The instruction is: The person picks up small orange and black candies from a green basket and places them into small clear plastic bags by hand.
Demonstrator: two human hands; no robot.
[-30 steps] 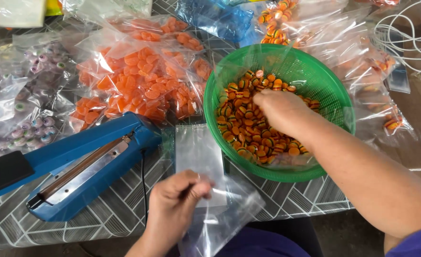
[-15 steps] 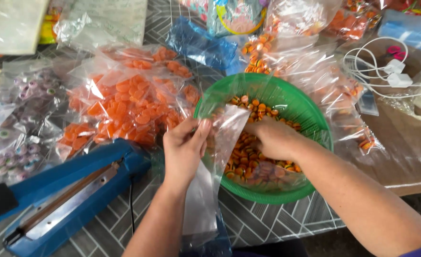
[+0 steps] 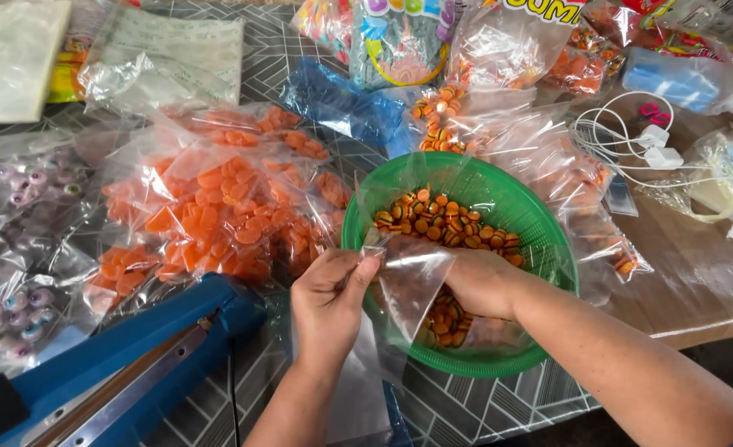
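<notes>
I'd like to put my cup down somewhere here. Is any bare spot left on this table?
Hardly. The barest patch is the brown tabletop right of the green basket, below the white cable. A patterned strip shows at the near edge under the basket. Left, bags of orange sweets and the blue sealer crowd everything.

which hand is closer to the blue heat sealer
Left. The left hand pinches the clear plastic bag just right of the blue heat sealer. The right hand is farther right, inside the green basket, at the bag's mouth.
</notes>
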